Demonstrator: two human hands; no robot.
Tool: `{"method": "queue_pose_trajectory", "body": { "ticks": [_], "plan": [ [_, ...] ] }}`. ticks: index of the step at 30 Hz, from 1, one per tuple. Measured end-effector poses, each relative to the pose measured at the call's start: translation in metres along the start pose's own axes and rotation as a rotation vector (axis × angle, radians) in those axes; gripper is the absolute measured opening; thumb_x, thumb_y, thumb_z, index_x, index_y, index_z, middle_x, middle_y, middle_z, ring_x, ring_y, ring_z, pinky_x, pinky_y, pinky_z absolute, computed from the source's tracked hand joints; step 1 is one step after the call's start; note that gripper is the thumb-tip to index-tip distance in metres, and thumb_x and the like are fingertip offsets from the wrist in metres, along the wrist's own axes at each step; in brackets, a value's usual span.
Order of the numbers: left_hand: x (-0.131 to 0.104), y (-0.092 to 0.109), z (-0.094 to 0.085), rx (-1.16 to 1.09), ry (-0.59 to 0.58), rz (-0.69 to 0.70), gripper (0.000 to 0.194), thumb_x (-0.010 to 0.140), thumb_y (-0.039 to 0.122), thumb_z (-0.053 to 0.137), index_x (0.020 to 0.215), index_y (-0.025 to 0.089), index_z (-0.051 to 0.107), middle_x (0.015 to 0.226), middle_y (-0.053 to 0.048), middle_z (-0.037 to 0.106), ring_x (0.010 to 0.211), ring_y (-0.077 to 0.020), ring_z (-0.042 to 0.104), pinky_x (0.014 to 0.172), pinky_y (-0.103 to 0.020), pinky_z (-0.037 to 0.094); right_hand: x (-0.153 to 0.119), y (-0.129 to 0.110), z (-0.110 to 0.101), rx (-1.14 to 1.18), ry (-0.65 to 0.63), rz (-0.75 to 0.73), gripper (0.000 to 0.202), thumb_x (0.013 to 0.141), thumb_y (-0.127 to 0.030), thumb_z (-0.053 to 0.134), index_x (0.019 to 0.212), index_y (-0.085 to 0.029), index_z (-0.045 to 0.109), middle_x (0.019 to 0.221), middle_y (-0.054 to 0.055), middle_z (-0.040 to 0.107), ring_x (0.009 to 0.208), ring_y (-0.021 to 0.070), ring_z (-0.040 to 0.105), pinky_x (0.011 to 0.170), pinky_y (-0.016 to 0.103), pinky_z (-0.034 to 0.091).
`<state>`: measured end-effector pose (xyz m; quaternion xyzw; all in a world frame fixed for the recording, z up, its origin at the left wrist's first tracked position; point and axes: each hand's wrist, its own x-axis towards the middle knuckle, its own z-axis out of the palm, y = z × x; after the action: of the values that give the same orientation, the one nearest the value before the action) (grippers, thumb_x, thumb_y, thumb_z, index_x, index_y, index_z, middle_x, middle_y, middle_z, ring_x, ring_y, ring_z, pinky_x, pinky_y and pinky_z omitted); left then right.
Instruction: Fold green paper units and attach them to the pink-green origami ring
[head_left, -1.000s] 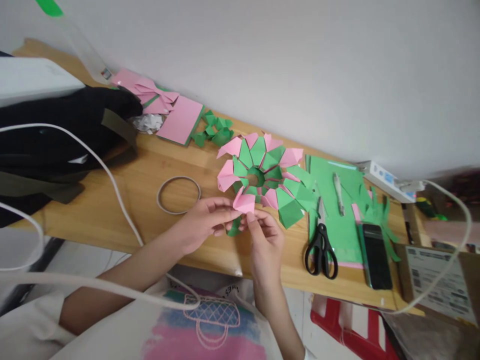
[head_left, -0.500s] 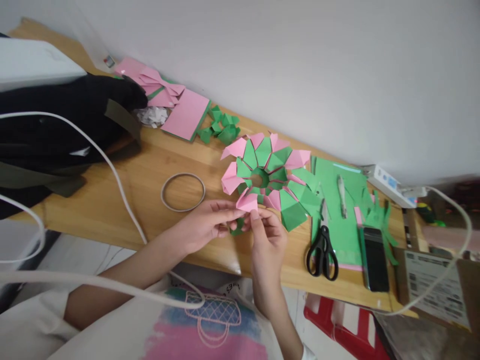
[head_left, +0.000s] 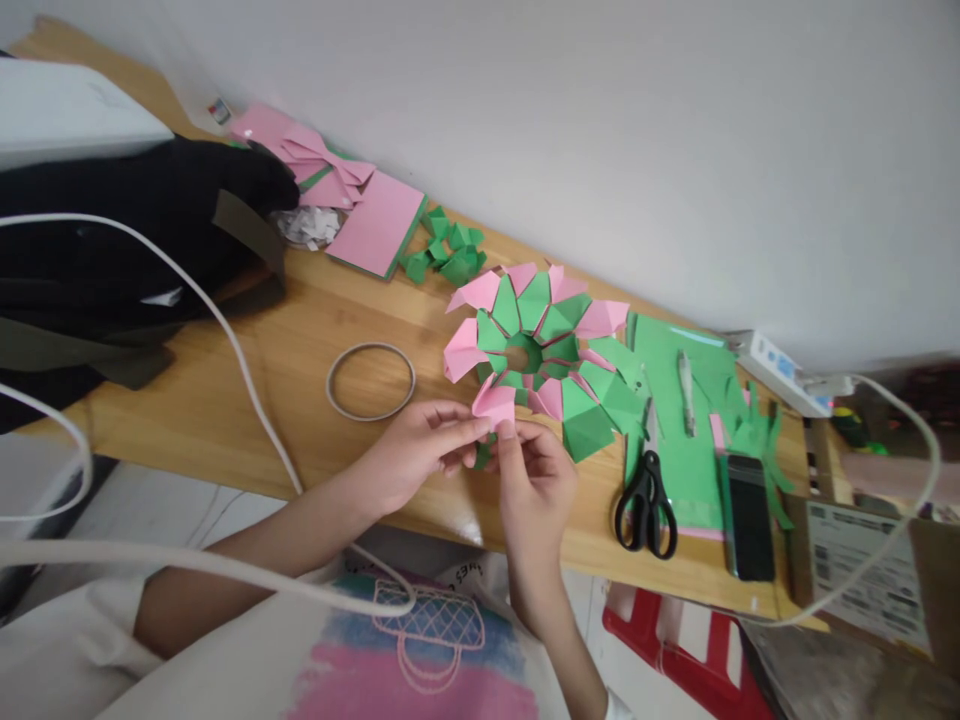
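Note:
A ring-shaped paper flower [head_left: 534,304] with pink and green folded petals lies on the wooden table [head_left: 292,330]. My left hand [head_left: 420,452] pinches the left side of a pink petal [head_left: 493,402] at the flower's near edge. On the right side of that same petal, the thumb and fingers of my right hand [head_left: 536,478] are pressed together. A small bit of green paper [head_left: 484,452] shows between my hands, partly hidden by the fingers.
A tape ring [head_left: 370,381] lies left of the flower, black scissors [head_left: 646,500] and a phone [head_left: 748,520] to the right. Green sheets [head_left: 675,470], green folded pieces [head_left: 457,252] and pink paper [head_left: 379,222] are farther out. White cables [head_left: 240,350] cross the left side.
The view has shifted slightly. Both hands stay at the same pink petal, with only slight finger movement.

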<state>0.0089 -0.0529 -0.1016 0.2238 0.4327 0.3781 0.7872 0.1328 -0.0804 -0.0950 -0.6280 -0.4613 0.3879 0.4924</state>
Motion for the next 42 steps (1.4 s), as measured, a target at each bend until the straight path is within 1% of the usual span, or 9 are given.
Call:
{"method": "queue_pose_trajectory", "body": {
  "ticks": [3,5,9,12,14,21,28,33,42],
  "plan": [
    [-0.001,-0.002,0.001,0.007,0.019,0.030,0.030,0.066,0.038,0.081,0.069,0.012,0.067,0.056,0.003,0.058,0.051,-0.0062,0.048,0.048,-0.019,0.030,-0.003,0.000,-0.001,-0.031,-0.023,-0.012,0.019,0.089,-0.033,0.062,0.078,-0.019,0.067,0.068,0.000,0.068,0.058,0.0110,0.060,0.054,0.023,0.049],
    [-0.001,-0.003,0.001,0.003,0.027,0.037,0.029,0.067,0.038,0.080,0.068,0.013,0.066,0.056,0.003,0.058,0.051,-0.0064,0.048,0.049,-0.020,0.032,-0.006,0.000,-0.004,-0.058,-0.023,-0.036,0.012,0.089,-0.030,0.062,0.090,-0.019,0.068,0.081,0.002,0.071,0.067,0.0124,0.064,0.061,0.025,0.053],
    [-0.001,-0.002,0.001,-0.007,0.030,0.027,0.030,0.067,0.038,0.080,0.065,0.013,0.063,0.056,0.002,0.059,0.050,-0.0067,0.048,0.049,-0.020,0.032,-0.008,-0.002,-0.013,-0.213,-0.013,-0.255,0.029,0.089,-0.017,0.059,0.118,-0.024,0.061,0.107,0.005,0.071,0.089,0.0132,0.069,0.075,0.027,0.057],
    [-0.001,0.001,0.001,-0.014,0.017,0.004,0.029,0.068,0.037,0.080,0.067,0.012,0.065,0.053,0.003,0.057,0.048,-0.0057,0.047,0.049,-0.020,0.030,-0.003,-0.004,-0.020,-0.365,-0.081,-0.405,0.029,0.090,-0.011,0.056,0.115,-0.024,0.063,0.107,0.004,0.072,0.095,0.0131,0.068,0.083,0.027,0.057],
    [-0.001,0.002,0.001,-0.033,-0.003,-0.016,0.029,0.067,0.037,0.081,0.067,0.012,0.066,0.053,0.003,0.057,0.048,-0.0049,0.046,0.048,-0.020,0.029,0.002,-0.005,-0.023,-0.385,-0.132,-0.429,0.027,0.090,-0.011,0.056,0.112,-0.024,0.065,0.106,0.004,0.072,0.097,0.0136,0.069,0.085,0.028,0.057],
    [0.000,0.006,0.002,-0.101,-0.057,-0.055,0.035,0.059,0.041,0.085,0.070,0.012,0.070,0.057,0.003,0.058,0.048,-0.0039,0.045,0.047,-0.019,0.028,0.008,-0.001,-0.014,-0.023,-0.154,-0.205,0.032,0.091,-0.018,0.058,0.122,-0.026,0.059,0.106,0.005,0.072,0.093,0.0143,0.071,0.080,0.029,0.060],
    [0.000,0.004,0.001,-0.086,-0.048,-0.062,0.034,0.061,0.041,0.084,0.064,0.012,0.066,0.054,0.004,0.056,0.047,-0.0047,0.045,0.045,-0.020,0.027,0.001,-0.006,-0.003,-0.065,-0.009,-0.081,0.020,0.093,-0.032,0.056,0.107,-0.022,0.065,0.097,0.004,0.070,0.075,0.0123,0.064,0.065,0.027,0.054],
    [-0.001,0.003,0.003,-0.058,-0.025,-0.038,0.034,0.063,0.040,0.082,0.061,0.014,0.061,0.050,0.004,0.055,0.045,-0.0057,0.045,0.043,-0.020,0.027,-0.001,-0.006,-0.001,0.012,-0.058,0.086,0.027,0.094,-0.040,0.053,0.085,-0.019,0.067,0.061,-0.004,0.055,0.051,0.0088,0.049,0.049,0.022,0.042],
    [0.000,0.007,0.007,-0.020,-0.004,0.036,0.035,0.067,0.043,0.079,0.063,0.013,0.061,0.052,0.004,0.053,0.045,-0.0057,0.044,0.041,-0.019,0.027,0.004,-0.013,0.005,-0.148,-0.027,0.040,0.023,0.091,-0.035,0.058,0.076,-0.018,0.065,0.058,-0.003,0.054,0.047,0.0085,0.044,0.044,0.022,0.034]
  ]
}}
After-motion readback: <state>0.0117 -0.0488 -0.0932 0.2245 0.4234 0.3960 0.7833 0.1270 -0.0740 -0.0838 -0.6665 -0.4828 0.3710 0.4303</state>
